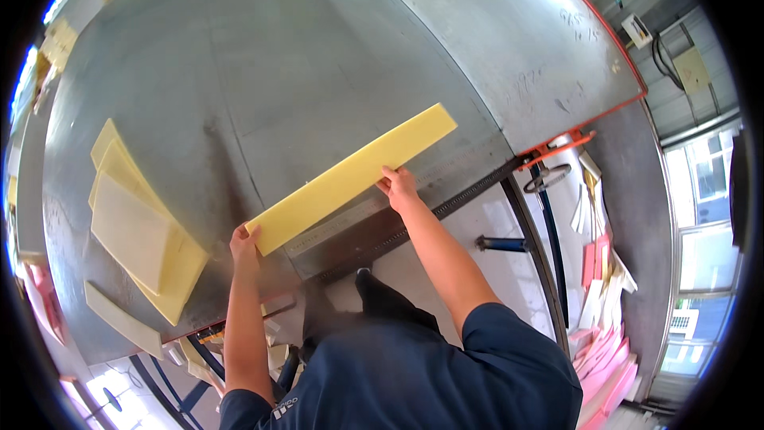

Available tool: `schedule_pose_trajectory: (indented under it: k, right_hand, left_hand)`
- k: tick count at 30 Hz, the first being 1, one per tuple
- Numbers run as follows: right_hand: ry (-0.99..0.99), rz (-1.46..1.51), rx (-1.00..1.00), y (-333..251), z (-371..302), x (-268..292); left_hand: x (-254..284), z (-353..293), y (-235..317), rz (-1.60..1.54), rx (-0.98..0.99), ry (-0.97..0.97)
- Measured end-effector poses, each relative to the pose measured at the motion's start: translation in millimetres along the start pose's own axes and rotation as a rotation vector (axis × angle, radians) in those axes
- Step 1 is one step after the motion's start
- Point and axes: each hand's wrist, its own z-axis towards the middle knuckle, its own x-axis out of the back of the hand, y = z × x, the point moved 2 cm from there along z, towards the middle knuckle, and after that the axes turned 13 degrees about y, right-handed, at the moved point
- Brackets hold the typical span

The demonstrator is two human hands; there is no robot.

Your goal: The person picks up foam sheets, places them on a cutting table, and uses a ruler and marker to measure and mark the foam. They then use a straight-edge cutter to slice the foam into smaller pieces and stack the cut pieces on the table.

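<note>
A long, flat yellow strip, perhaps foam board (342, 183), slants across the front of a grey metal table (302, 56), its right end farther away. My left hand (246, 240) grips the strip's near left end, with the thumb on top. Along its front edge, right of the middle, my right hand (397, 185) pinches the strip, thumb over the upper face and fingers partly hidden beneath. Whether the strip touches the tabletop I cannot tell.
Left on the table lies a stack of yellow and cream sheets (139, 227), with a narrow pale strip (119, 322) nearer me. A red-edged metal surface (549, 48) adjoins at the right. Pink and white scraps (605, 358) are heaped on the floor, beyond a dark table leg (533, 247).
</note>
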Motion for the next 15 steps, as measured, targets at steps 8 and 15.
schedule_pose_trajectory:
  k: [8, 15]
  right_hand:
    - [0.312, -0.393, -0.092, 35.5, 25.6, 37.2]
    - [0.374, -0.408, 0.074, 32.5, 41.5, 28.0]
  left_hand:
    - [13.5, 36.3, -82.3, 0.564, -0.229, 0.375]
    - [18.0, 49.8, -96.3, 0.545, -0.186, 0.238]
